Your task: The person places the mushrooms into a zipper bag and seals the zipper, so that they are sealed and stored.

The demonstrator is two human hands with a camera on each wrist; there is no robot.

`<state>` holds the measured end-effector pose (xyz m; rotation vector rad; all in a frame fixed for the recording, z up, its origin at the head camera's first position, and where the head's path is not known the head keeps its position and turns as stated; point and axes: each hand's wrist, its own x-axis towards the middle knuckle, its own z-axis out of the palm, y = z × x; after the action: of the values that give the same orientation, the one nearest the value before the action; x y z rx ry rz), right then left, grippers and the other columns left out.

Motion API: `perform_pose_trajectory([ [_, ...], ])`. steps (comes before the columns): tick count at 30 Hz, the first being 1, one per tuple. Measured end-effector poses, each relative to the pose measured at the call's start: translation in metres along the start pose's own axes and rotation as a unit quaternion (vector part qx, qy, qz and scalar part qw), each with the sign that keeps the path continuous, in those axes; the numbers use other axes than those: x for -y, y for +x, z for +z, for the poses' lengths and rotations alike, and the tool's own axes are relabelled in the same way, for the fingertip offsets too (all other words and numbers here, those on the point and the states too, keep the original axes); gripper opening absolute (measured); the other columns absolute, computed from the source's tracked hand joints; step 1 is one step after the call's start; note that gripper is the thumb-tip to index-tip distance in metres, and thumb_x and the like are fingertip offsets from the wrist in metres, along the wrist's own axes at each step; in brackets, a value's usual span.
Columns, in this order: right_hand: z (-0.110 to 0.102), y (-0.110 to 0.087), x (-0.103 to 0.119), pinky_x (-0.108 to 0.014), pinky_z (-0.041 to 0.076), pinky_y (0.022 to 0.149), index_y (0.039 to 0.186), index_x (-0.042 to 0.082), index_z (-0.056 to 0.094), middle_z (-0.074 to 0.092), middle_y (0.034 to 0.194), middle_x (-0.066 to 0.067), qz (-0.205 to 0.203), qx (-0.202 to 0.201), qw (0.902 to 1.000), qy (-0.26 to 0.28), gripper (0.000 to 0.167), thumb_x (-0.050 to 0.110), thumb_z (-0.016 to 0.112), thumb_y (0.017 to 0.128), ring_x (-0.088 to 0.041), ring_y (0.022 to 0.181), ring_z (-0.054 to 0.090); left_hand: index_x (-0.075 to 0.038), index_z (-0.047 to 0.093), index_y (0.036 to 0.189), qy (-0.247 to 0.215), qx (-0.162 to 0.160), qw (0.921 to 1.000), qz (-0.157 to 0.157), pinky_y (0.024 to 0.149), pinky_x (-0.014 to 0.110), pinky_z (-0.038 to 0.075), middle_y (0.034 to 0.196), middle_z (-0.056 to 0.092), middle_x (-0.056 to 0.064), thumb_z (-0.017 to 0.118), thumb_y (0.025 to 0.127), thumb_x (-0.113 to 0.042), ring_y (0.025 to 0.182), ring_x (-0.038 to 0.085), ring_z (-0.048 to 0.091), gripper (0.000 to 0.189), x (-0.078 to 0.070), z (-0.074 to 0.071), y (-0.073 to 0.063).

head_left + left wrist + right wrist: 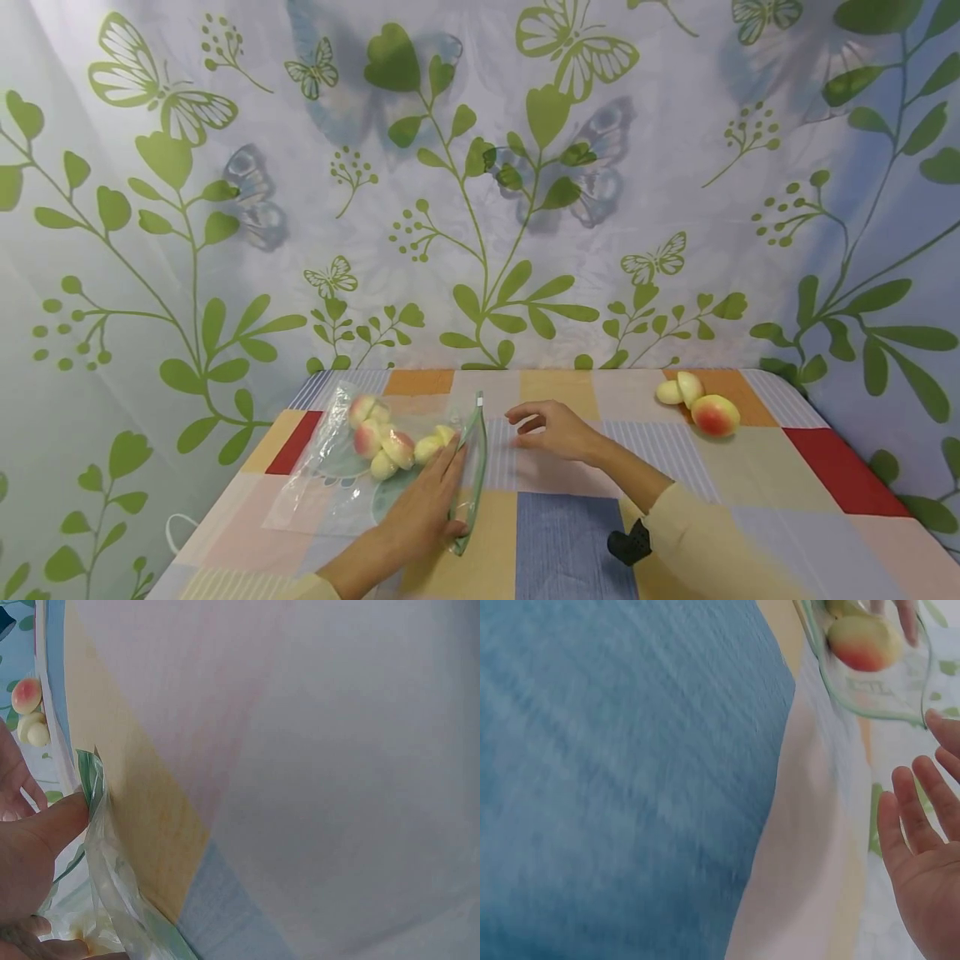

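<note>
Bag lies on table, rim gaping at right end. Left hand straight-fingered at rim; fingertips perhaps inside, view unclear. Right hand empty, relaxed, just right of bag. Bagged pieces inside; loose pieces well right of bag. Best: hold rim wide, steady bag, avoid dragging film.

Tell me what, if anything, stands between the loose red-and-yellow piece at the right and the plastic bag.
In the head view, the right hand stands between the red-and-yellow piece and the plastic bag. No other object shows on that line, only patterned tablecloth.
</note>
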<state>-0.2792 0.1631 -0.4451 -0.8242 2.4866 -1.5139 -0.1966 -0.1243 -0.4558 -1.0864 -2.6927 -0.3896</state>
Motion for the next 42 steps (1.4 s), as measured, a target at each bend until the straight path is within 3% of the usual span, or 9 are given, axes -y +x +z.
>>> perform_pose_trajectory([
  [11, -0.036, -0.025, -0.004, -0.042, 0.058, 0.09, 0.135, 0.002, 0.065, 0.064, 0.131, -0.022, 0.027, -0.033, 0.9986, -0.032, 0.044, 0.013, 0.078, 0.094, -0.036, 0.113, 0.066, 0.011, 0.028, 0.156, -0.001, 0.008, 1.0, -0.005, 0.112, 0.05, 0.039, 0.164, 0.023, 0.03, 0.095, 0.071, -0.025, 0.142, 0.05, 0.036, 0.114, 0.0, 0.0, 0.0],
  [21, -0.055, -0.041, -0.01, -0.04, 0.059, 0.087, 0.134, 0.006, 0.066, 0.063, 0.132, -0.022, 0.057, -0.051, 0.9959, -0.048, 0.042, 0.016, 0.078, 0.095, -0.032, 0.112, 0.066, 0.011, 0.029, 0.156, -0.003, 0.011, 0.9998, -0.013, 0.112, 0.05, 0.04, 0.164, 0.023, 0.03, 0.095, 0.071, -0.025, 0.141, 0.051, 0.037, 0.114, -0.002, -0.001, 0.001],
  [28, -0.068, -0.052, -0.015, -0.044, 0.058, 0.089, 0.134, 0.003, 0.066, 0.063, 0.13, -0.022, 0.057, -0.058, 0.9952, -0.056, 0.042, 0.015, 0.077, 0.095, -0.033, 0.112, 0.067, 0.011, 0.029, 0.156, -0.007, 0.017, 0.9995, -0.024, 0.114, 0.05, 0.038, 0.165, 0.021, 0.029, 0.095, 0.071, -0.025, 0.144, 0.049, 0.034, 0.113, -0.003, -0.001, 0.0],
  [36, -0.086, -0.069, -0.021, -0.039, 0.059, 0.087, 0.134, 0.001, 0.065, 0.064, 0.129, -0.023, 0.068, -0.075, 0.993, -0.062, 0.046, 0.019, 0.078, 0.094, -0.033, 0.112, 0.067, 0.012, 0.03, 0.155, 0.001, -0.006, 0.9999, -0.013, 0.111, 0.051, 0.04, 0.163, 0.025, 0.03, 0.096, 0.068, -0.026, 0.142, 0.048, 0.038, 0.116, -0.002, 0.002, -0.001],
  [42, -0.098, -0.082, -0.024, -0.039, 0.059, 0.087, 0.136, -0.003, 0.062, 0.062, 0.13, -0.026, 0.071, -0.081, 0.9924, -0.059, 0.05, 0.019, 0.078, 0.095, -0.036, 0.113, 0.066, 0.01, 0.029, 0.156, -0.005, -0.005, 0.9998, -0.021, 0.113, 0.051, 0.039, 0.163, 0.024, 0.03, 0.096, 0.068, -0.025, 0.144, 0.047, 0.036, 0.116, -0.002, 0.001, -0.001],
])
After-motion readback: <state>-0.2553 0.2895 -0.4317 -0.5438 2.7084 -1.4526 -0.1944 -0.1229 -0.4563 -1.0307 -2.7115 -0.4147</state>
